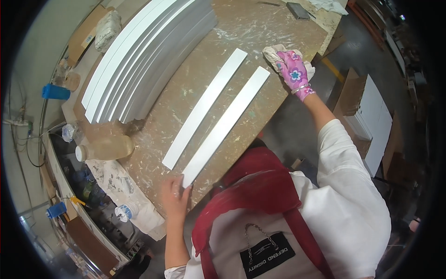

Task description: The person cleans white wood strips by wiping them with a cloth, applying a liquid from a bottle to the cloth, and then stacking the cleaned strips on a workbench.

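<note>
Two long white strips lie side by side at a slant on the worktable: a farther strip (204, 110) and a nearer strip (227, 125). My bare left hand (175, 195) grips the lower end of the nearer strip between thumb and fingers. Beyond its upper end, at the table's right edge, my right hand (293, 72) wears a pink glove with a flower pattern. It is closed on a crumpled, off-white rag (275, 52), which partly hangs out around the glove.
A tall stack of white strips (153, 56) stands on the left of the worktable (260, 102). Near it are a plastic bottle of yellowish liquid (109, 148) and a blue container (56, 91). A grey block (298, 11) lies at the far edge. Cardboard-wrapped white panels (371, 123) stand at right.
</note>
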The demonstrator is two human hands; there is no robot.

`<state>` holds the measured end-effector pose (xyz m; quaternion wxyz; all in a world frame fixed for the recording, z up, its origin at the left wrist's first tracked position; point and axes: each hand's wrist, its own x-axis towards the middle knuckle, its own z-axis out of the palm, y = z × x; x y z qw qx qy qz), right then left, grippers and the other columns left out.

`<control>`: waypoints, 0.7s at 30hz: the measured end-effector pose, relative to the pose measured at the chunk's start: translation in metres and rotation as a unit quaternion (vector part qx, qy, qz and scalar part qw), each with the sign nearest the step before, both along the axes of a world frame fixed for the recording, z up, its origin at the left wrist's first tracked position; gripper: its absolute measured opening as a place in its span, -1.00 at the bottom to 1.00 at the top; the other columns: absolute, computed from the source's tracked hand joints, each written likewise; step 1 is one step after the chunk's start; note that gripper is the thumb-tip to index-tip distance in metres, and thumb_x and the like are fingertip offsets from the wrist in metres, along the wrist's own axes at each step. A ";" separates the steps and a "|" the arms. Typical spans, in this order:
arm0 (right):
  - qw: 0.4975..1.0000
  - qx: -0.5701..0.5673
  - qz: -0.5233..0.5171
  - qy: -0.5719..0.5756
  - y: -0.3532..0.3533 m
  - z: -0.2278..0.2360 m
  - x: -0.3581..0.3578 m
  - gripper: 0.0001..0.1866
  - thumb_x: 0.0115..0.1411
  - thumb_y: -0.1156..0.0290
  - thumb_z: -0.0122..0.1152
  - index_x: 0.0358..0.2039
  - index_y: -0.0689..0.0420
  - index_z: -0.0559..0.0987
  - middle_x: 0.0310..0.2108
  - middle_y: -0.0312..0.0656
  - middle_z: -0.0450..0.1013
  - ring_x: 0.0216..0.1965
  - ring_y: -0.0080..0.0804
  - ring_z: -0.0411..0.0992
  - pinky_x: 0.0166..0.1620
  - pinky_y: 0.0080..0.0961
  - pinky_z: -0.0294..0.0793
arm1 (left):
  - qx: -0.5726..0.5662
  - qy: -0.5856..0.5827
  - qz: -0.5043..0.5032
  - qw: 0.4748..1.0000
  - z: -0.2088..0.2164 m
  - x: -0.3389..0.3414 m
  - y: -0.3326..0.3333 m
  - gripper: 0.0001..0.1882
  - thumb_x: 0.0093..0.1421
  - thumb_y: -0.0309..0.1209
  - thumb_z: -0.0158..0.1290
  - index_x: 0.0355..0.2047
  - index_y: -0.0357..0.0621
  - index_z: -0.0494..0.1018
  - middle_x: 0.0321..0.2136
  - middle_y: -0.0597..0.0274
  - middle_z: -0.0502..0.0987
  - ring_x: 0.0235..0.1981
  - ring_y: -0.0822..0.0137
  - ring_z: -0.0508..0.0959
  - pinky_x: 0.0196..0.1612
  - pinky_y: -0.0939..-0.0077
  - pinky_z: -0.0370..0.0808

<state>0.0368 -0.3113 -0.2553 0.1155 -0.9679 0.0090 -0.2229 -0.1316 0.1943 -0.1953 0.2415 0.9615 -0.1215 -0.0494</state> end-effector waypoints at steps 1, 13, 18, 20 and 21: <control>1.000 -0.012 -0.001 -0.002 0.002 -0.002 0.001 -0.64 0.19 0.27 0.06 -0.03 0.10 0.48 -0.10 -0.05 0.41 -0.02 -0.09 0.35 0.05 -0.25 0.32 | 0.044 -0.027 -0.033 0.998 -0.001 -0.001 -0.004 -0.59 0.02 -0.49 0.20 -0.07 -0.11 0.46 -0.18 0.06 0.44 -0.18 0.10 0.46 -0.12 0.29 0.41; 0.999 -0.013 0.002 -0.034 0.006 -0.002 0.002 -0.65 0.16 0.27 0.08 -0.05 0.06 0.51 -0.17 -0.12 0.42 -0.13 -0.16 0.40 -0.05 -0.28 0.38 | 0.087 0.010 -0.037 0.995 0.000 0.018 -0.056 -0.23 -0.13 -0.20 0.33 0.11 -0.11 0.32 -0.04 -0.13 0.36 -0.03 -0.11 0.37 0.03 0.08 0.29; 0.999 -0.012 -0.009 -0.030 0.004 -0.008 0.000 -0.65 0.16 0.26 0.08 -0.04 0.04 0.50 -0.17 -0.12 0.42 -0.12 -0.17 0.40 -0.06 -0.28 0.38 | 0.046 -0.049 -0.063 0.996 -0.001 0.067 -0.073 -0.25 -0.13 -0.19 0.32 0.08 -0.16 0.34 -0.03 -0.14 0.36 -0.01 -0.13 0.36 0.04 0.11 0.29; 0.999 -0.012 -0.018 -0.032 0.004 -0.008 0.000 -0.65 0.16 0.25 0.07 -0.04 0.04 0.50 -0.17 -0.12 0.42 -0.12 -0.17 0.40 -0.05 -0.28 0.38 | 0.032 -0.049 -0.055 0.997 0.003 0.105 -0.090 -0.29 -0.11 -0.20 0.31 0.06 -0.17 0.36 -0.03 -0.14 0.36 -0.01 -0.14 0.36 0.04 0.13 0.30; 0.999 -0.009 -0.014 -0.035 0.004 -0.008 0.000 -0.64 0.16 0.26 0.07 -0.03 0.03 0.49 -0.17 -0.12 0.42 -0.12 -0.17 0.39 -0.05 -0.28 0.38 | 0.028 -0.052 -0.052 0.997 0.006 0.120 -0.097 -0.30 -0.10 -0.20 0.31 0.05 -0.18 0.37 -0.02 -0.14 0.36 -0.01 -0.14 0.36 0.04 0.14 0.30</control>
